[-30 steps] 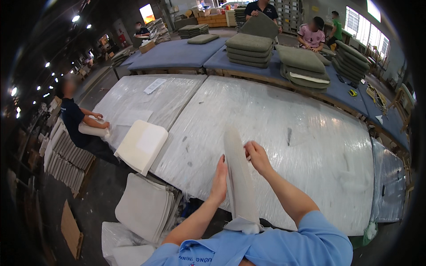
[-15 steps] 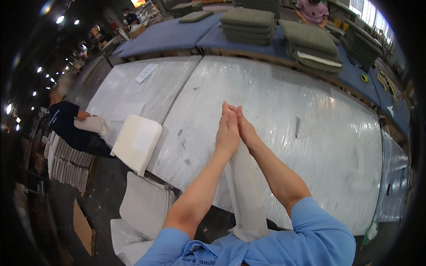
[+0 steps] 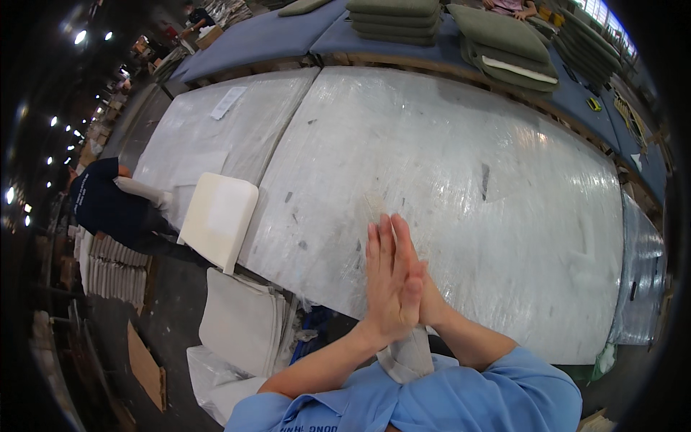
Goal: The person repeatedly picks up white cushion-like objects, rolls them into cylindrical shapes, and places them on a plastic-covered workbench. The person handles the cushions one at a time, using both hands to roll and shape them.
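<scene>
A long off-white piece, fabric-like, stands edge-on against my body; its far end shows past my fingertips. My left hand lies along it, fingers stretched upward and slightly apart, thumb on the near side. Opposite it is my right hand, palm facing the left one, with most of its fingers hidden behind the left hand. The middle of the piece is covered by both hands, so how firmly it is pressed between them does not show. Beneath lies a wide table top wrapped in clear plastic film.
A cream seat cushion lies at the table's left edge, above a stack of off-white panels. A co-worker in dark clothing stands left with a pale piece. Green cushions are stacked on the blue table beyond.
Both my hands have come down along the off-white piece toward my body, and the left fingers are now straighter. My view has tilted lower. The co-worker at left has turned away.
</scene>
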The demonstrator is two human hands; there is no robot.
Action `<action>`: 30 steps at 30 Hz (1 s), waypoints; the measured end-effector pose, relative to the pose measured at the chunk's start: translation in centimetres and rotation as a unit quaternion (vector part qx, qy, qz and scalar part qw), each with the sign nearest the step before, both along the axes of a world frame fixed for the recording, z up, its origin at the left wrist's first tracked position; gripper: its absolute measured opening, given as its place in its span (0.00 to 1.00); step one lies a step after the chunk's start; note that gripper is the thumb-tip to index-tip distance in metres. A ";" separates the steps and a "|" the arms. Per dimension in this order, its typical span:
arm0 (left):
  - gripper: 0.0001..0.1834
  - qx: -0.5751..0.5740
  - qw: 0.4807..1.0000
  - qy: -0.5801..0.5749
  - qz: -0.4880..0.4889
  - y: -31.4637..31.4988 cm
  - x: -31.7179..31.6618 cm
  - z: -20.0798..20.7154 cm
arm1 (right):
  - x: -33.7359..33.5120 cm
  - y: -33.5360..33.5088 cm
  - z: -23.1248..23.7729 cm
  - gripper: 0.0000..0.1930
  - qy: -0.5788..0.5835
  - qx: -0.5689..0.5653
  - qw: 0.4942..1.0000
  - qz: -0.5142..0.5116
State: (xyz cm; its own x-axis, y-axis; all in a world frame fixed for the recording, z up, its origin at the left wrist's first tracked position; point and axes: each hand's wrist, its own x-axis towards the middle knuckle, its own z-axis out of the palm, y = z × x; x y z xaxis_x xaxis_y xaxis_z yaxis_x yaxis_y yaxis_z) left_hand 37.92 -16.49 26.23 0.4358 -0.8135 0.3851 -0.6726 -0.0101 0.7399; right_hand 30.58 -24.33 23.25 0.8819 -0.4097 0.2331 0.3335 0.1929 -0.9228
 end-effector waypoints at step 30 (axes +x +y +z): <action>0.44 -0.008 0.974 0.217 0.062 -4.5 10.7 -0.8 | 12.1 -4.8 -0.7 0.38 0.047 0.086 0.995 0.009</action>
